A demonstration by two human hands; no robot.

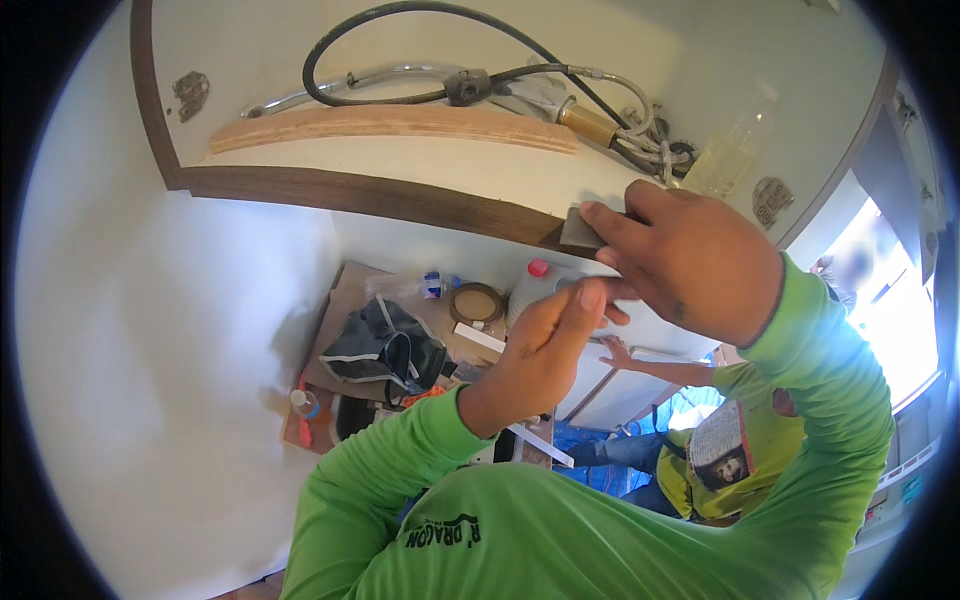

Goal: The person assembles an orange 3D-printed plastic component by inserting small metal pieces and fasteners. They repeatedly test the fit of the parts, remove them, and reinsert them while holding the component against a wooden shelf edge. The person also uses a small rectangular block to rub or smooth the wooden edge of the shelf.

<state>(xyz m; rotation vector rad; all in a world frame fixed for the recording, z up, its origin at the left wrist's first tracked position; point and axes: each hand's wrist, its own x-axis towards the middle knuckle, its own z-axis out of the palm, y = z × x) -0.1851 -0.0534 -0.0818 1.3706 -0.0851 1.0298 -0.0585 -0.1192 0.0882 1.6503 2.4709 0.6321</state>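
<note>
My right hand presses a small flat grey piece, perhaps folded sandpaper, against the dark wood-look front edge of a white cabinet's bottom. Its index finger lies over the piece, with other fingers curled below the edge. Just under it, my left hand is raised, its thumb against the bent index finger and its fingertips close to the right hand. Whether anything is pinched there is hidden.
Inside the cabinet lie a wooden strip and a black hose with metal fittings; a clear bottle stands at right. Below, a dark bag and a tape roll lie on a surface. Another person works at lower right.
</note>
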